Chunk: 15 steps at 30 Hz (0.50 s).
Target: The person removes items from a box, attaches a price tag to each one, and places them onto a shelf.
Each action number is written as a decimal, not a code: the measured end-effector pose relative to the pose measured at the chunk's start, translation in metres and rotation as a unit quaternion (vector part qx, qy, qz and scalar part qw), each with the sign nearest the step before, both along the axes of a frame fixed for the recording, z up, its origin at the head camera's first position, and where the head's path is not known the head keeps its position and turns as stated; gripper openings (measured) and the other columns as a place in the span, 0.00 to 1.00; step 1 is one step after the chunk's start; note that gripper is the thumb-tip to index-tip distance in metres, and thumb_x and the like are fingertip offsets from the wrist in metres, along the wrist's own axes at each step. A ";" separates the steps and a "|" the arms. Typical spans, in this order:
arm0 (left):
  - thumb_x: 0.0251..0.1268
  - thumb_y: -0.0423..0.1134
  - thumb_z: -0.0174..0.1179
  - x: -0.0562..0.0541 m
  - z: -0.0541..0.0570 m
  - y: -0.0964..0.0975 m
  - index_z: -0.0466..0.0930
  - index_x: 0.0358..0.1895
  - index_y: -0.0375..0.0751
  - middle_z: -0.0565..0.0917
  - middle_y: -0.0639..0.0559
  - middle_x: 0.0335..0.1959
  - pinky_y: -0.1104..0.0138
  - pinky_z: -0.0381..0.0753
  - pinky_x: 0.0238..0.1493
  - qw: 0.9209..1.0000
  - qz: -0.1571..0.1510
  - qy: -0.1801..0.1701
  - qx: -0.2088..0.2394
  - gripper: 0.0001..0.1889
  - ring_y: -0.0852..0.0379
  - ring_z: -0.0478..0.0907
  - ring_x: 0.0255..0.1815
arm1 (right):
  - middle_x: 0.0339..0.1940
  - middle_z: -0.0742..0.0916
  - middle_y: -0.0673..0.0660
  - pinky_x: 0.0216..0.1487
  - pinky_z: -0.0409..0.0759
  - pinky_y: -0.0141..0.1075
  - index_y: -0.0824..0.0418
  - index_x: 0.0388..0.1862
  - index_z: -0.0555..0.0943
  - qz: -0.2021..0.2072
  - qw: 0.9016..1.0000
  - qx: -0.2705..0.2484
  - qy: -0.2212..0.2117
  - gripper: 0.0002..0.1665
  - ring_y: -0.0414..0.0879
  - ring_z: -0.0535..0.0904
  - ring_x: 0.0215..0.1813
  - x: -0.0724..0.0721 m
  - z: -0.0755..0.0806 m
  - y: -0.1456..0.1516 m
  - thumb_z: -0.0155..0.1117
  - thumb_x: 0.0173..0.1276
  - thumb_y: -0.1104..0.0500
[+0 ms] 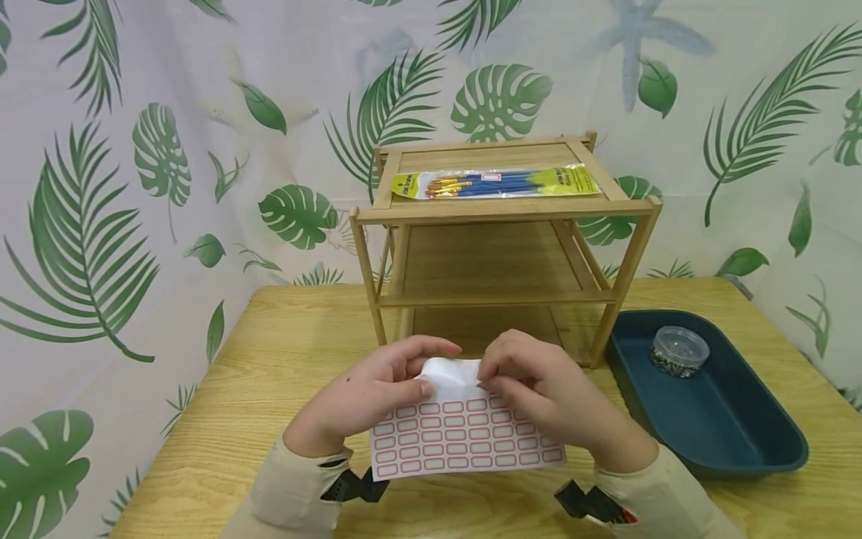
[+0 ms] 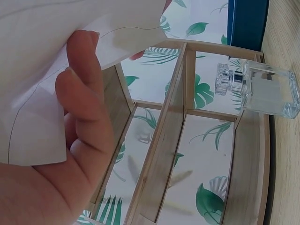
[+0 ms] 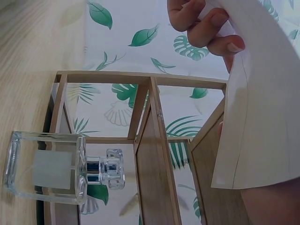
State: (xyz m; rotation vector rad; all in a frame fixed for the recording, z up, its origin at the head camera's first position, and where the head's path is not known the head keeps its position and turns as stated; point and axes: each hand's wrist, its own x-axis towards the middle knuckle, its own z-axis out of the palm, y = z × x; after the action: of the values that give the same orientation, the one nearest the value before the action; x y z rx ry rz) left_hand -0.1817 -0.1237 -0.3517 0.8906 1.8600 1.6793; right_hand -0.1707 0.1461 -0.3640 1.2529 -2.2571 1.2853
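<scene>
Over the table, my left hand grips a white sheet of red-bordered label stickers. Its thumb lies on the front, and in the left wrist view its curled fingers press against the back. Thumb and fingertips of my right hand pinch at the sheet's top part, where the paper bends up; whether a single label is between them is too small to tell. A clear glass bottle with a faceted stopper stands before the rack in the wrist views, hidden in the head view.
Behind the hands stands a three-tier wooden rack. On its top lies a pack of blue paintbrushes bearing one red-bordered label. To the right, a dark blue tray holds a round clear tub with small dark contents.
</scene>
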 end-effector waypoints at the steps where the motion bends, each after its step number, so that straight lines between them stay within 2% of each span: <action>1: 0.77 0.29 0.50 0.000 0.000 0.000 0.67 0.72 0.40 0.83 0.38 0.51 0.62 0.86 0.38 1.000 -0.001 0.001 0.000 0.23 0.46 0.85 0.42 | 0.44 0.83 0.44 0.41 0.81 0.36 0.48 0.42 0.81 -0.004 1.000 -0.001 -0.001 0.18 0.42 0.78 0.44 0.000 0.000 0.000 0.65 0.67 0.73; 10: 0.77 0.29 0.51 -0.001 0.001 0.002 0.67 0.72 0.40 0.83 0.39 0.52 0.61 0.86 0.38 1.000 -0.004 0.018 -0.012 0.23 0.46 0.85 0.42 | 0.43 0.84 0.47 0.42 0.79 0.36 0.48 0.43 0.82 -0.014 1.000 0.001 0.002 0.13 0.41 0.77 0.43 0.000 0.003 0.002 0.64 0.71 0.68; 15: 0.77 0.29 0.51 0.000 0.001 0.001 0.67 0.71 0.39 0.83 0.39 0.51 0.59 0.87 0.38 0.999 -0.008 0.029 -0.017 0.22 0.45 0.85 0.42 | 0.42 0.82 0.43 0.40 0.78 0.36 0.49 0.43 0.82 -0.022 1.000 0.001 0.012 0.17 0.41 0.77 0.43 0.000 0.003 0.003 0.63 0.68 0.72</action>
State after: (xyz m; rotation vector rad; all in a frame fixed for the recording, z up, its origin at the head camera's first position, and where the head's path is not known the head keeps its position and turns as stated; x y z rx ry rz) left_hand -0.1815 -0.1226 -0.3510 0.9473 1.9095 1.6242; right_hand -0.1703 0.1486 -0.3610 1.2050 -2.2575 1.2472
